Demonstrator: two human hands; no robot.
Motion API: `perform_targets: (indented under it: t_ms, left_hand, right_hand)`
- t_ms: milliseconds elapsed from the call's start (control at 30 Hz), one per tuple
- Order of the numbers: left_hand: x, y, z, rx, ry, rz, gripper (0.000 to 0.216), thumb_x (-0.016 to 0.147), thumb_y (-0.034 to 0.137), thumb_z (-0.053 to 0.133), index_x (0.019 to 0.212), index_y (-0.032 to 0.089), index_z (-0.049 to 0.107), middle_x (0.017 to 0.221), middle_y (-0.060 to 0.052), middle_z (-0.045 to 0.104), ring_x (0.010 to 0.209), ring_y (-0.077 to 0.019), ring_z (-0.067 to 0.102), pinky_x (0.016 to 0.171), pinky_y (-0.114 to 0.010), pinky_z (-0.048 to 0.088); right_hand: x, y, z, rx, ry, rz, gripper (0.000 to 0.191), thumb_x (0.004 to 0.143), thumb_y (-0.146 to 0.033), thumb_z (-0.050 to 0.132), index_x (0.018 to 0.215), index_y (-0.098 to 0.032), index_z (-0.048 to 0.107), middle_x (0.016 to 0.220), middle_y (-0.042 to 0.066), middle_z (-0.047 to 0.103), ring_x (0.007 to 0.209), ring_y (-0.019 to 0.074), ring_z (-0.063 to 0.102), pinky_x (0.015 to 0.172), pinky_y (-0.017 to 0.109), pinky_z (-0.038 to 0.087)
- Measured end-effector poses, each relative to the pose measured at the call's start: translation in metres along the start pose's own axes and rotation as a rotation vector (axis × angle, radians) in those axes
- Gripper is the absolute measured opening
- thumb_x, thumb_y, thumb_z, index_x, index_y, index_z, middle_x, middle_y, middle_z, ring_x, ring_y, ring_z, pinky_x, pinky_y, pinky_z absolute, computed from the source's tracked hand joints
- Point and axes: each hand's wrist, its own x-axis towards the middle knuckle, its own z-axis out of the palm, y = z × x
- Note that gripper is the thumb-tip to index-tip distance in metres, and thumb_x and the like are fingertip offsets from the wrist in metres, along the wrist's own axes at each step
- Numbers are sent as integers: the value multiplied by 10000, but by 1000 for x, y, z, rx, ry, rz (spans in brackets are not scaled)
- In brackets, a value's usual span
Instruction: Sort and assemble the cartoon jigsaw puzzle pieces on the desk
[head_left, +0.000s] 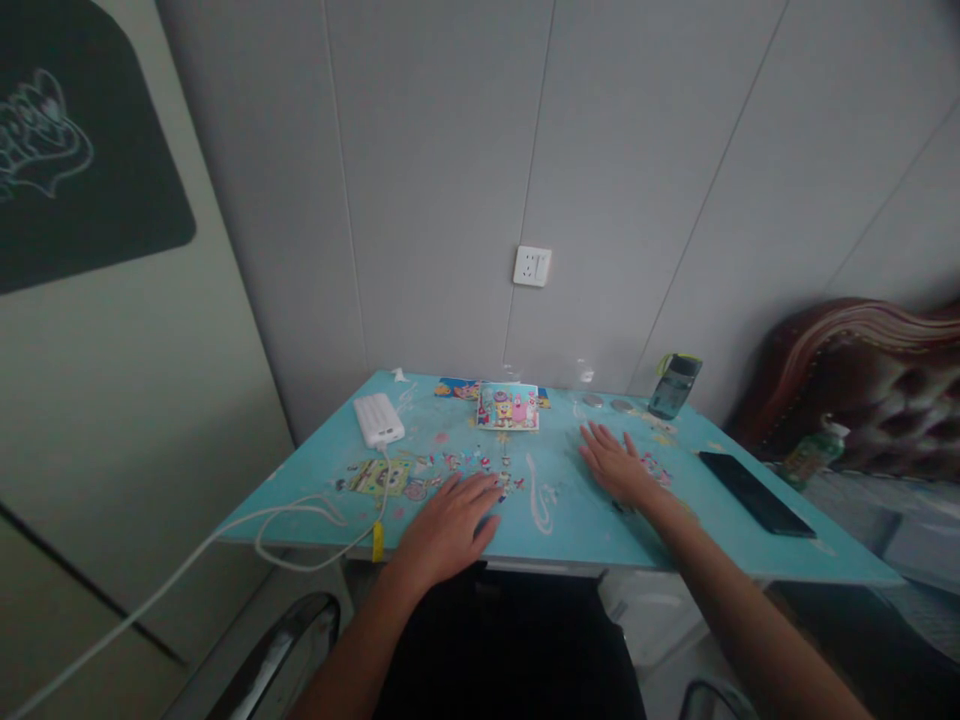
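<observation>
My left hand [450, 525] rests at the near edge of the light blue table [465, 542], fingers stretched out and holding nothing. Farther in and to the right, my right hand [611, 465] is spread over the tabletop, also without anything in it. Between and beyond the two hands stands a small card [510, 408] printed with cartoon figures. Flat behind it lies a blue printed strip [456, 389], partly covered by the card. Cartoon stickers [382, 478] decorate the surface left of my left hand.
A white power bank [379, 418] with a white cable [259, 513] trailing off the left edge lies at left. At right are a water bottle [675, 386] and a dark flat device [754, 492]. A green bottle [815, 452] is beyond the table, near a brown tufted headboard [885, 390].
</observation>
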Motion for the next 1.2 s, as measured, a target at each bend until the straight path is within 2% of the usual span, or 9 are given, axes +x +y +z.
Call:
perform_targets:
  t_ms: [67,200,300,400,533,667,833,1000,1200]
  left_hand:
    - [0,1,-1,10,36,-29,387,1010,331,447,1380,277,548,1451,-27,563,1351,-227,499,1188,-487,328]
    - [1,-1,1,49,116,-127,336,1006,283,433,1278,240,625,1345,-54,629,1269,-229,549,1157,-451,372]
    - [3,-9,5,94,159,-230,344,1000,247,407,1243,179,640,1313,-106,640,1239,-249,567,1131,-451,400]
    - [6,-22,8,145,170,-318,395,991,246,400,1304,103,592,1400,-176,573,1314,-308,513,1149,-508,362]
    - [11,-38,14,184,135,-400,460,1000,307,383,1350,54,543,1549,-209,406,1403,-370,417,1156,-555,325]
    - [15,-46,27,180,66,-447,492,1014,322,333,1385,53,511,1522,-219,445,1415,-335,425,1159,-526,326]
    - [16,-47,34,159,-14,-423,521,1014,331,314,1435,60,457,1540,-202,429,1454,-293,381,1190,-482,285]
    - [20,-38,35,135,-60,-370,522,1021,323,288,1455,72,433,1553,-200,407,1461,-299,368,1189,-496,279]
    - [39,-15,41,71,-111,-263,558,1040,381,246,1476,74,411,1572,-206,370,1480,-308,330,1193,-492,271]
  right_hand:
    - [-3,-39,-7,80,-7,-170,619,1043,-519,185,1594,-245,255,1648,101,236,1529,280,185,1221,591,57]
    - [-6,-127,-17,268,-137,-491,628,1046,-549,198,1610,-273,171,1667,66,166,1538,256,147,1237,535,106]
    - [2,-174,-15,308,-185,-578,646,1050,-533,187,1609,-209,185,1664,92,172,1540,249,140,1241,519,105]
    - [13,-194,-7,297,-215,-563,675,1045,-536,185,1603,-156,201,1657,123,185,1537,267,152,1235,533,123]
    - [21,-195,-1,301,-261,-552,702,1037,-567,154,1601,-153,214,1654,126,193,1536,272,159,1230,534,144]
    - [22,-190,-1,317,-280,-563,703,1035,-579,138,1601,-170,221,1659,111,178,1537,256,155,1240,493,135]
    - [23,-186,-2,309,-294,-561,718,1033,-588,140,1601,-156,217,1657,130,167,1536,269,150,1241,493,137]
    - [19,-171,-3,317,-291,-557,709,1033,-595,156,1598,-172,230,1654,130,180,1534,268,165,1237,505,146]
    - [10,-128,1,314,-285,-534,637,1042,-567,229,1601,-262,207,1661,80,171,1531,250,180,1234,514,157]
